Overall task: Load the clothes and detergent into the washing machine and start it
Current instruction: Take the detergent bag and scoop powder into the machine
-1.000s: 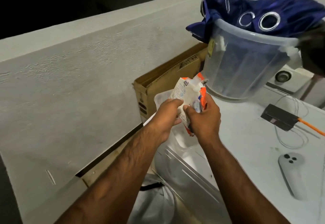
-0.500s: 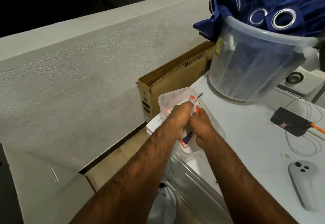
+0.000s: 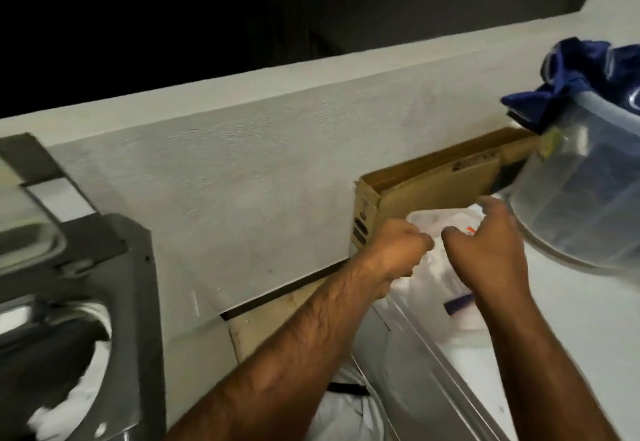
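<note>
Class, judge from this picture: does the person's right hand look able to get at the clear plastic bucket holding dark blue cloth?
Probably yes. The right hand hovers open just beside the clear plastic bucket, and nothing visible lies between them.

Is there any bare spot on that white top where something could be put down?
Some: the white top looks bare right of the right hand, below the clear bucket. It is crowded by the left hand, around the clear container and the cardboard box.
</note>
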The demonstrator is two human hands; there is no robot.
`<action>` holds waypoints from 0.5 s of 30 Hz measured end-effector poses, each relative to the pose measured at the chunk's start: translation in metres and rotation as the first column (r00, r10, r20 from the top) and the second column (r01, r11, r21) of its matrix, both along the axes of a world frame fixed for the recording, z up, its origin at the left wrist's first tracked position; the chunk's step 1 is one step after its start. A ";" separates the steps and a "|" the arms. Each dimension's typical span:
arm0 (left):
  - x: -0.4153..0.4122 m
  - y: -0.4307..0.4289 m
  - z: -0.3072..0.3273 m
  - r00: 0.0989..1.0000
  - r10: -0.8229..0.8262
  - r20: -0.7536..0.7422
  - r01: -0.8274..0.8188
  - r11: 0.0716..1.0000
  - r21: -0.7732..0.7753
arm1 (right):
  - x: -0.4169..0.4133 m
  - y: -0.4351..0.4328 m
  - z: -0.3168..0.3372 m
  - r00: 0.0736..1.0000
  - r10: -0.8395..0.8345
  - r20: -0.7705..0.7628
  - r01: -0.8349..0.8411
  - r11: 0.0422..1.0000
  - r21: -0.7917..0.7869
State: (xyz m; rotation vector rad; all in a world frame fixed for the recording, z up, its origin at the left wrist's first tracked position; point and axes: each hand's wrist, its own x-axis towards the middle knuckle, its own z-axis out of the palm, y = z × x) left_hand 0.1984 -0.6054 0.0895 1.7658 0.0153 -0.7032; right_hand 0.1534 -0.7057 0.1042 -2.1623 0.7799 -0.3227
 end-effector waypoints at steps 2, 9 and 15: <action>0.002 0.027 0.009 0.999 0.037 0.007 -0.036 0.998 -0.053 | 0.010 0.030 0.012 0.991 0.130 0.042 -0.130 0.991 -0.001; -0.009 0.190 0.030 0.956 0.240 0.168 -0.266 0.951 0.157 | 0.035 0.179 0.015 0.851 0.524 0.021 -0.524 0.852 0.001; -0.050 0.352 0.026 0.864 0.442 0.244 -0.496 0.832 0.249 | 0.021 0.330 0.004 0.619 0.781 -0.081 -0.783 0.622 0.011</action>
